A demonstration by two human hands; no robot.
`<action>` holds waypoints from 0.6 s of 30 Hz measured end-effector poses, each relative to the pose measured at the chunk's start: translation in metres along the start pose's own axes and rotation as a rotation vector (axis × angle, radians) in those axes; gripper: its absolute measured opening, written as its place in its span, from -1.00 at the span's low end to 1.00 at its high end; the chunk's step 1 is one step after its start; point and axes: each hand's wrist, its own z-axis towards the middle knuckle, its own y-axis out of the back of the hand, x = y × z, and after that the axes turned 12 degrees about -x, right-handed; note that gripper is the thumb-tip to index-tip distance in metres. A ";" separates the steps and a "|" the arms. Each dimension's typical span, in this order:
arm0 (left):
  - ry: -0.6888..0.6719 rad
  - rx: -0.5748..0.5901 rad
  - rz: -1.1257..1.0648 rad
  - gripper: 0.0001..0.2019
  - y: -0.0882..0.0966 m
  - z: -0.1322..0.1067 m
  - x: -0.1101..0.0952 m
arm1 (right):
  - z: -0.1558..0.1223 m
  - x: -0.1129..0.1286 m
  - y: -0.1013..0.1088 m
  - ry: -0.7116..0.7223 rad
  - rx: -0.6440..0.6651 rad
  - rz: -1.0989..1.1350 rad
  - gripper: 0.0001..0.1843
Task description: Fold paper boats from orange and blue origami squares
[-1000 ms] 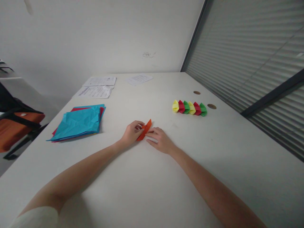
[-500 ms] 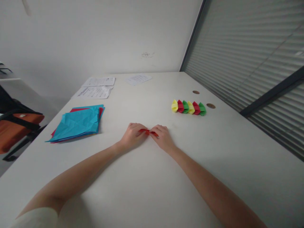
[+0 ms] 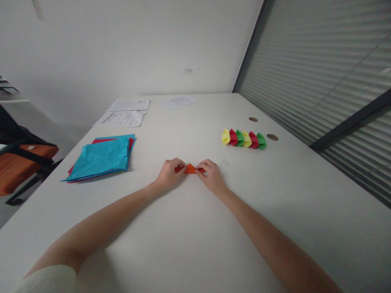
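Observation:
A small folded orange-red paper [image 3: 190, 169] lies low on the white table [image 3: 189, 228], held between both hands. My left hand [image 3: 168, 174] pinches its left end with curled fingers. My right hand [image 3: 211, 176] pinches its right end the same way. Only the middle of the paper shows between the fingertips, forming a small peak.
A row of several folded paper pieces [image 3: 243, 138] in yellow, red and green sits at the right rear, beside two round table holes [image 3: 272, 137]. A stack of coloured sheets, blue on top [image 3: 100, 158], lies at left. Printed papers [image 3: 124, 117] lie farther back. An orange chair [image 3: 18, 162] stands off the left edge.
A second ago the orange paper stood as a tilted strip with my right hand flat beside it. Both hands have since closed on its ends and brought it down to a small flat piece.

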 end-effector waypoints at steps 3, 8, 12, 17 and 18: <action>-0.040 -0.008 -0.016 -0.90 0.000 0.000 -0.002 | 0.000 -0.001 -0.001 0.000 0.002 -0.026 -0.98; -0.134 -0.015 -0.031 -0.89 0.001 0.001 -0.003 | 0.000 -0.002 -0.001 0.017 -0.016 -0.017 -0.97; -0.175 0.015 -0.020 -0.91 0.002 0.001 -0.005 | 0.000 0.001 0.000 0.049 -0.013 -0.002 -0.93; -0.054 0.009 -0.047 -0.96 0.001 0.000 -0.003 | 0.000 0.002 0.000 0.020 0.006 0.002 -0.94; -0.017 0.004 -0.058 -0.96 0.000 0.000 -0.002 | 0.000 0.001 0.000 0.020 0.012 0.007 -0.93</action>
